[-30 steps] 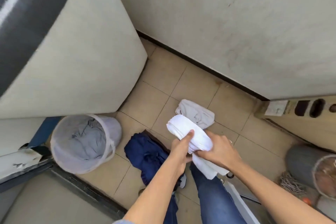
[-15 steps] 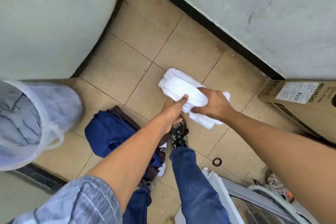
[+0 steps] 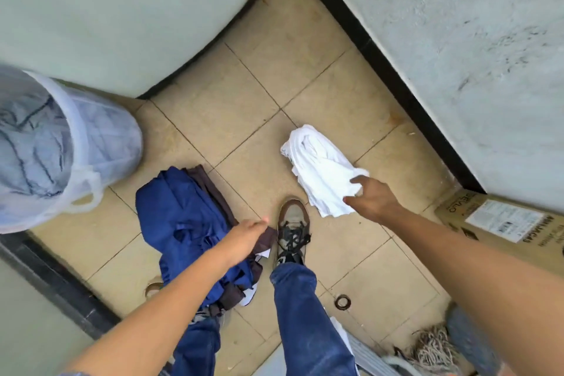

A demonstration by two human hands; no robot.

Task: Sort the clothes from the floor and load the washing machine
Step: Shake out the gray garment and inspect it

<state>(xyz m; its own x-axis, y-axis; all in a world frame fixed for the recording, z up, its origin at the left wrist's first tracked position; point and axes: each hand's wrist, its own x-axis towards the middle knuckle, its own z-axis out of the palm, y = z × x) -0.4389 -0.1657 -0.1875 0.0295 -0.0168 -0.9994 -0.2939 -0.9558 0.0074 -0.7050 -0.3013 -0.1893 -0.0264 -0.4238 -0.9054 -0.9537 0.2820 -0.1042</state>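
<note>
Head cam: right hand pinches white garment, frame ctr-right; left hand, fingers straight, empty, over dark pile.

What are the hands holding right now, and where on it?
The right hand pinches the white cloth at its near edge. The left hand holds nothing.

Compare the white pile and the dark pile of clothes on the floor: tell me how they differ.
The white pile is one pale bundle; the dark pile mixes navy and brown cloth. The white pile is smaller and more compact; the dark pile sprawls wider. The right hand touches the white pile's edge; the left hand reaches over the dark pile, and contact is unclear. Both lie crumpled on the tiled floor.
</note>
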